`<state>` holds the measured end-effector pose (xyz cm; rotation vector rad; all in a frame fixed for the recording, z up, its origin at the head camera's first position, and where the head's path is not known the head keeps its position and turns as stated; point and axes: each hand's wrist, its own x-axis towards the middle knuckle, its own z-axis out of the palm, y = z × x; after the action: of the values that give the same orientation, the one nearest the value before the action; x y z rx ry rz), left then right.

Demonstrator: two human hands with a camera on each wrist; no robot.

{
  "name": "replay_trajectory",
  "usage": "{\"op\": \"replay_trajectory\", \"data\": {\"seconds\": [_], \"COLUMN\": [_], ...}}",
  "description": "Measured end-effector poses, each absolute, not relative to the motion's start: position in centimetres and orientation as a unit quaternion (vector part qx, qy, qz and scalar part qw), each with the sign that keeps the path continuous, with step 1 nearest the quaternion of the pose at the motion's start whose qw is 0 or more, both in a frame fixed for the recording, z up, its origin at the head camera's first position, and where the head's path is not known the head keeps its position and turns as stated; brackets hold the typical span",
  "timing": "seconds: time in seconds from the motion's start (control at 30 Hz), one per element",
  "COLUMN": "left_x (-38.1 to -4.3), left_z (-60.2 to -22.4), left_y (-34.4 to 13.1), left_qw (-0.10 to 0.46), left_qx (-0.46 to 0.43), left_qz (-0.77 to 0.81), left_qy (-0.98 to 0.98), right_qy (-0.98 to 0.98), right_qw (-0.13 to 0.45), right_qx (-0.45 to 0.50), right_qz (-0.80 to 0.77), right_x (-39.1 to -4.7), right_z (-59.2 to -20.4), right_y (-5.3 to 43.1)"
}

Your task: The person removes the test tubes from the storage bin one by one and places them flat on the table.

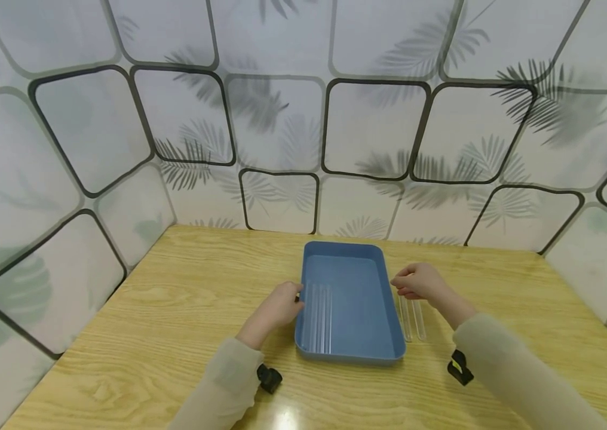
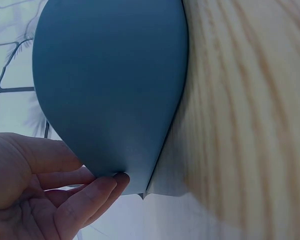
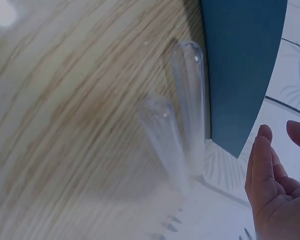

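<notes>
A blue rectangular tray (image 1: 357, 298) lies on the table, with several clear test tubes (image 1: 318, 319) side by side along its left inner wall. My left hand (image 1: 285, 303) pinches the tray's left edge; in the left wrist view, fingertips (image 2: 121, 179) press the outer wall while another digit passes behind the rim. Two more clear test tubes (image 1: 413, 319) lie on the table along the tray's right side, their rounded ends towards me. Over their far ends, beside the right rim, hovers my right hand (image 1: 416, 280). In the right wrist view its thumb and fingers are apart with nothing between them.
The wooden table (image 1: 201, 286) extends on both sides of the tray. A patterned fabric wall (image 1: 282, 119) encloses the table at the back and sides. Each sleeve carries a small black wrist camera (image 1: 269, 378).
</notes>
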<state>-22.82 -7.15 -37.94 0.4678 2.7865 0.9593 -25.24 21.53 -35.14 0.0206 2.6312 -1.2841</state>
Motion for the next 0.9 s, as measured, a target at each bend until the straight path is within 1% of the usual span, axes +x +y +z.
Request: {"op": "replay_trajectory", "data": {"seconds": [0.47,0.9], "left_x": [-22.8,-22.8], "left_z": [-37.9,-38.0], "left_y": [-7.1,-7.1], "left_qw": [0.081,0.074], "left_qx": [0.154,0.160], "left_qz": [0.319,0.317], "left_qy": [0.932,0.932], "right_qy": [0.890,0.887], "right_qw": [0.108,0.125], "right_qx": [0.000,-0.026], "right_qz": [-0.442,-0.444], "right_x": [-25.1,-24.6], "right_z": [-34.9,-35.9], "right_y": [20.1,18.7]}}
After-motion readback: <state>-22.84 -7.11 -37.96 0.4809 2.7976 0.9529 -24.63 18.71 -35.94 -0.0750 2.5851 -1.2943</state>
